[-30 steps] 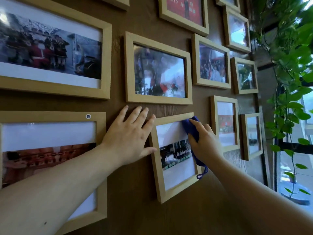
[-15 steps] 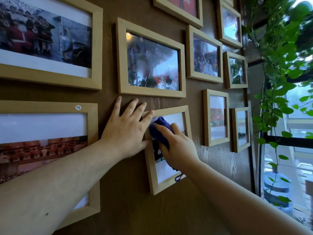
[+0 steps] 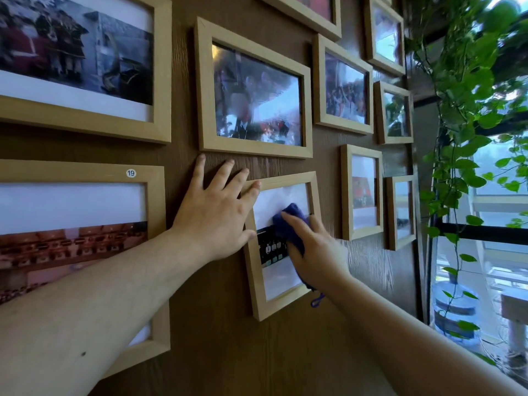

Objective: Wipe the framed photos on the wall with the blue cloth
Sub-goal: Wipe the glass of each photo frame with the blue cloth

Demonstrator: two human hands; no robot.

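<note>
Rightward since before, right hand [image 3: 317, 247] presses one blue cloth [image 3: 291, 224] on tilted frame [image 3: 281, 244]; left hand [image 3: 214, 212], fingers spread, braces beside it, holding nothing.

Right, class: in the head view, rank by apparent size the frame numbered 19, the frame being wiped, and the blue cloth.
1. Frame numbered 19, though nearness to the camera enlarges it.
2. Frame being wiped.
3. Blue cloth, partly hidden under the right hand.

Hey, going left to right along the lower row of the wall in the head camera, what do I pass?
Wide wooden frame with the 19 sticker → left hand → blue cloth under the right hand → narrow upright wooden frame → trailing green vine.
</note>
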